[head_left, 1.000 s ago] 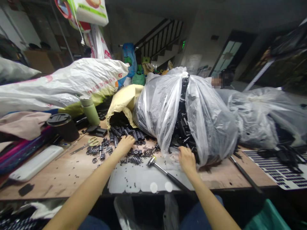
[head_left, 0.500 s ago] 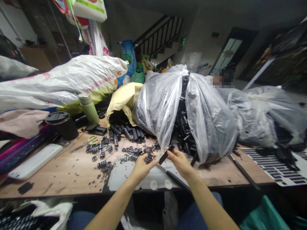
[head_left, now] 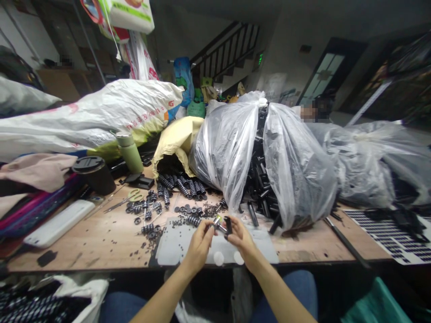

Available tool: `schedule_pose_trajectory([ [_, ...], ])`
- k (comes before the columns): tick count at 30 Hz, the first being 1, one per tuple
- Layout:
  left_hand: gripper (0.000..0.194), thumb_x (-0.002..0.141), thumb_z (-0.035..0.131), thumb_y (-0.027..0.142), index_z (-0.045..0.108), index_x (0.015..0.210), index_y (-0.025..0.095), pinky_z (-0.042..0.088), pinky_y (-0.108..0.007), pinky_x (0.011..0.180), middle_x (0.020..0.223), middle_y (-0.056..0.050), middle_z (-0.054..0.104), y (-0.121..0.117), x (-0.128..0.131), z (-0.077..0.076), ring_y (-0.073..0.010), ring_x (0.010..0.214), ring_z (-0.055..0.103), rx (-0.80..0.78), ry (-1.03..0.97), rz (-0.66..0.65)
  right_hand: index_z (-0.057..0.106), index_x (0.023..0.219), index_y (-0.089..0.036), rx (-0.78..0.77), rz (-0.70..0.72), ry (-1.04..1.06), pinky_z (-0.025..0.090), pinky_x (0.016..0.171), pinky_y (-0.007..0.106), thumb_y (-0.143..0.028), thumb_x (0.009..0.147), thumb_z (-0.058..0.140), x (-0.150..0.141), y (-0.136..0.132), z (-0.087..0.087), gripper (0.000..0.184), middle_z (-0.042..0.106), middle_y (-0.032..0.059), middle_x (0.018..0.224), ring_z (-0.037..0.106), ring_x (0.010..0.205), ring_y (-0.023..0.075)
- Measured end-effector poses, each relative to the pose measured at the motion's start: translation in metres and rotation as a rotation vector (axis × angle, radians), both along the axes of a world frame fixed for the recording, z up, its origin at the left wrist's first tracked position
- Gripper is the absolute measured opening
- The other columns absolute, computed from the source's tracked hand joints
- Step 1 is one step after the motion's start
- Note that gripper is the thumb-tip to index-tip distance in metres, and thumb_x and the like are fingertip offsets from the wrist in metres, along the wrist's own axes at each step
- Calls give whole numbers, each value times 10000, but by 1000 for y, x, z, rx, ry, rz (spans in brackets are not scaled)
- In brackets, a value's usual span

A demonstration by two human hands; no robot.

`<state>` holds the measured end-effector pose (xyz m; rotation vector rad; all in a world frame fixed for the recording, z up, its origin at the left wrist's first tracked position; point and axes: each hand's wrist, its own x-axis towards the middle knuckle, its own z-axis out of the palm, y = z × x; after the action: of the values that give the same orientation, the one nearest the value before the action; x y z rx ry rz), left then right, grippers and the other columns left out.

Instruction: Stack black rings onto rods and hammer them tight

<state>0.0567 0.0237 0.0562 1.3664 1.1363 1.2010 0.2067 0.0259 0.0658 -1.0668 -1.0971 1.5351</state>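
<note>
Head view: at lower centre, the right hand (head_left: 237,230) pinches a short, black, plastic-looking piece (head_left: 229,224); the left hand (head_left: 201,241) curls beside a shiny silver metal part (head_left: 220,227), its grip unclear. A loose pinch could drop the piece, narrow and slightly tilted, among tiny black bits (head_left: 211,209) mid-frame.

A camera worn on the person's head looks forward and down across a workbench (head_left: 111,237), its wide view set above and behind the fingers (head_left: 202,234), which show below the middle of the frame. The lens is near enough to catch both forearms (head_left: 168,289) reaching in from the bottom edge, with the knees (head_left: 302,287) on the near side of the fingers and a staircase (head_left: 232,56) well beyond them.
</note>
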Motion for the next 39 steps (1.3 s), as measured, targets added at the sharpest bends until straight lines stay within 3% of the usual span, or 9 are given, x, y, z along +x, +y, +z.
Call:
schedule_pose_trajectory([
  [2,363,808,439,436,524,1031,162,265,-162,328,578,58,454,0,2,4,-39,347,345,-162,-176,-29,328,1233,-213,249,6,-311,340,965,425,-415,418,792,1,-7,4,959,409,114,1276,383,1186,267],
  [5,487,773,484,473,492,1151,166,193,-152,288,495,91,385,1,5,7,-28,292,281,-301,-329,1,229,1302,-177,517,101,-662,264,1034,438,-321,453,782,-1,-19,18,1024,297,137,1353,282,1253,272],
  [10,520,703,569,428,552,1123,121,362,-205,361,547,14,561,0,10,12,-88,367,461,-373,-486,68,195,1327,-155,716,164,-860,254,1054,425,-262,495,746,-13,-28,30,1004,298,143,1348,249,1270,269],
  [13,496,701,574,417,558,1088,107,399,-234,378,566,-13,599,-3,14,15,-125,388,514,-419,-540,55,182,1337,-145,734,176,-886,263,1055,403,-256,509,741,-16,-27,27,1005,286,146,1353,238,1276,258],
  [23,349,694,585,439,546,860,135,396,-197,354,479,28,529,-5,18,14,-99,347,492,-521,-552,24,149,1346,-126,609,280,-829,227,1064,429,-325,412,806,-11,-20,9,1160,257,185,1380,229,1288,281],
  [27,345,686,590,430,544,872,143,394,-186,359,500,34,534,-5,13,10,-95,363,503,-551,-529,14,191,1324,-144,576,224,-777,247,1051,426,-248,415,783,-19,-18,0,1089,310,163,1346,272,1265,280],
  [32,331,724,540,442,549,861,141,375,-189,372,455,41,507,-3,-1,-2,-94,355,481,-629,-478,74,185,1321,-149,541,244,-720,248,1046,435,-368,404,786,-34,-17,-17,1118,301,169,1341,282,1256,285],
  [35,335,753,502,428,592,893,137,455,-250,488,570,-5,565,-6,-10,-12,-130,500,554,-489,-324,125,204,1314,-139,559,220,-758,256,1041,440,-309,407,770,-45,-15,-28,1083,325,165,1323,286,1247,292],
  [39,342,754,528,262,587,1077,167,442,-366,839,934,-80,576,-16,-17,-34,-195,904,543,42,248,173,221,1310,-85,565,112,-917,245,1039,454,-169,547,629,-57,-15,-42,869,335,193,1309,267,1250,289],
])
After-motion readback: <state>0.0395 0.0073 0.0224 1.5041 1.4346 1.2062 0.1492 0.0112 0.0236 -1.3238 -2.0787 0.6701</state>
